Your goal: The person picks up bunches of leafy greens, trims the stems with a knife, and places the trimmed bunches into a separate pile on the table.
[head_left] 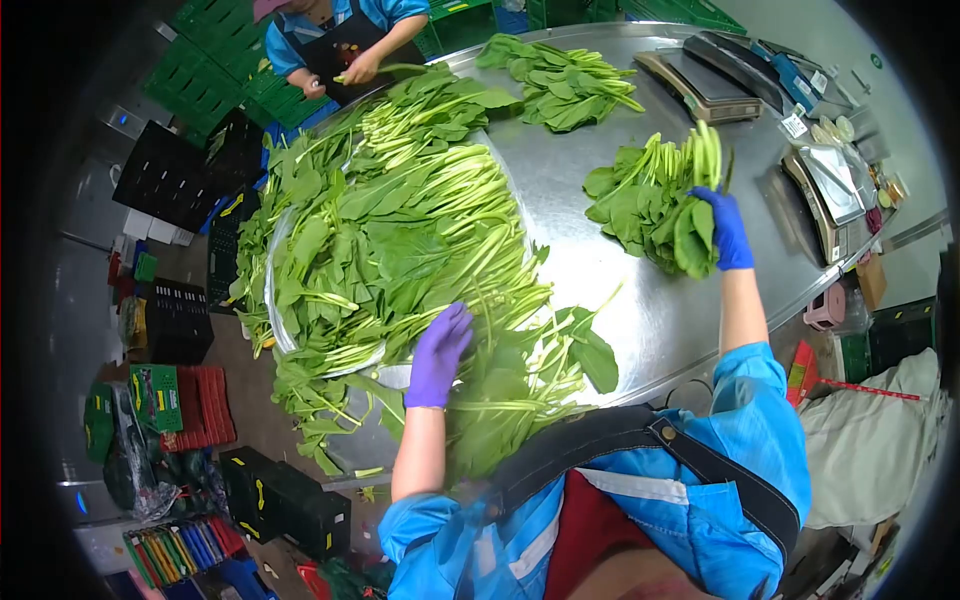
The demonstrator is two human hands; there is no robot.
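Note:
My right hand [727,228], in a blue glove, is closed around a bunch of leafy greens [695,235] with its pale stalks pointing up, at the right of the metal table. It is beside a small pile of the same greens [640,180]. My left hand [438,358], in a purple glove, is open with its fingers stretched out, at the near edge of the large heap of greens [420,230]. Just right of it, some leaves [490,365] are smeared by motion. Loose leaves and stalks [560,365] lie in front of my body.
Another pile of greens [565,85] lies at the table's far side. Scales [700,85] stand along the right edge of the metal table [560,190]. Across from me a person [345,45] handles a stalk. Crates [285,505] stand on the floor at left.

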